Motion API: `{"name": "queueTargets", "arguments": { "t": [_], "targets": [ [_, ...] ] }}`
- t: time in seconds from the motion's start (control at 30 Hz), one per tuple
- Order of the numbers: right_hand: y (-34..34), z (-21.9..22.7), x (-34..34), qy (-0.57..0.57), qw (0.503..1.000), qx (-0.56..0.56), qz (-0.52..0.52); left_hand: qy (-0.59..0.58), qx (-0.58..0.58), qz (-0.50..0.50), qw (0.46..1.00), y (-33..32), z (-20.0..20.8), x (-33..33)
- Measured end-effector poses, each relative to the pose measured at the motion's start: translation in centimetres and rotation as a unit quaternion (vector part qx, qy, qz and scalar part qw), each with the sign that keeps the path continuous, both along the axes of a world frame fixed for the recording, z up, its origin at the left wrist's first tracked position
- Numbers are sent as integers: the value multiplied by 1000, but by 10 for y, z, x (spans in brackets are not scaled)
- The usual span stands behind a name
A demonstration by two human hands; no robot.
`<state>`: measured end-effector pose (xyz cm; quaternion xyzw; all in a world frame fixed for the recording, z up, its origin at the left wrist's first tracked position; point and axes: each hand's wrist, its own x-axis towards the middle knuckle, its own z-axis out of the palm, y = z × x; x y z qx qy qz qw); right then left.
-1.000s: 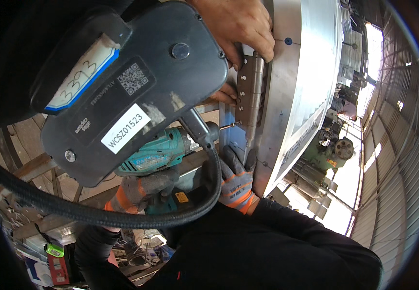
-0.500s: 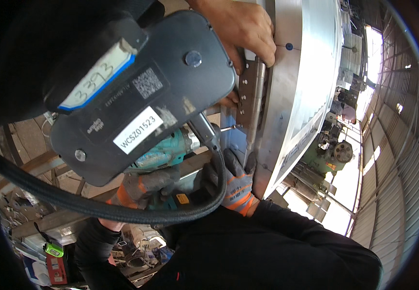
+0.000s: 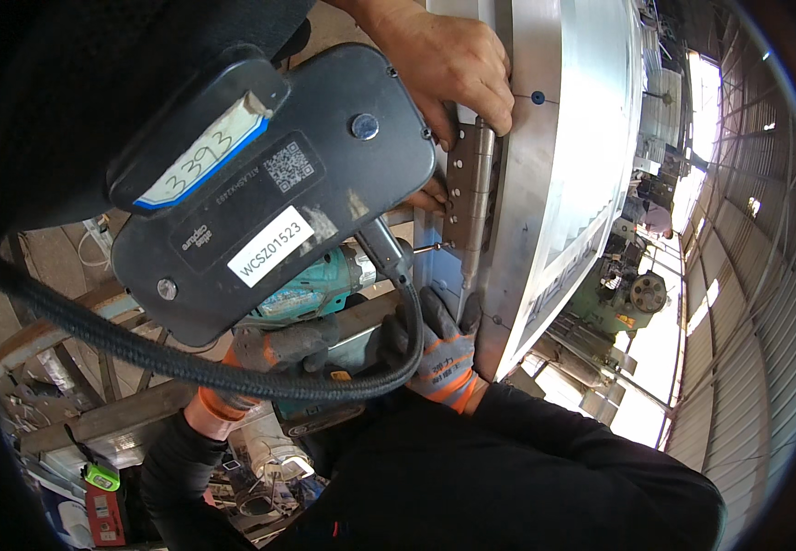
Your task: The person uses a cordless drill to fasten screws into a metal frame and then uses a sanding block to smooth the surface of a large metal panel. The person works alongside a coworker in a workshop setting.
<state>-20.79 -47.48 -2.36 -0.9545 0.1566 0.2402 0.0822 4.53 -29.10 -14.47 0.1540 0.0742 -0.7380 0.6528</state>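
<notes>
Black box [image 3: 334, 92], upper left: white printed label [image 3: 271, 246], blue-edged handwritten sticker [image 3: 203, 163] and QR code [image 3: 289, 166]; it sits lower in frame than a second ago, while bit [image 3: 428, 247] stays at left edge of hinge [image 3: 479, 197], right of centre. Both hands gloved, forearms from lower edge: left hand [image 3: 283, 347] closed round teal drill [image 3: 302, 292], right hand [image 3: 444, 354] at hinge's lower end, fingers parted, can't tell if pinching; co-worker's bare hand [image 3: 453, 64] at hinge's top.
</notes>
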Motion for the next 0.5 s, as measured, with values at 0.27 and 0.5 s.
{"name": "queueTargets", "arguments": {
  "t": [0.27, 0.5],
  "targets": [
    [0, 2, 4, 13, 1000, -12, -4, -18, -3, -37, 999, 10, -12, 6],
    [0, 4, 8, 0, 1000, -12, -1, 52, 10, -6, 999, 11, -5, 4]
  ]
}}
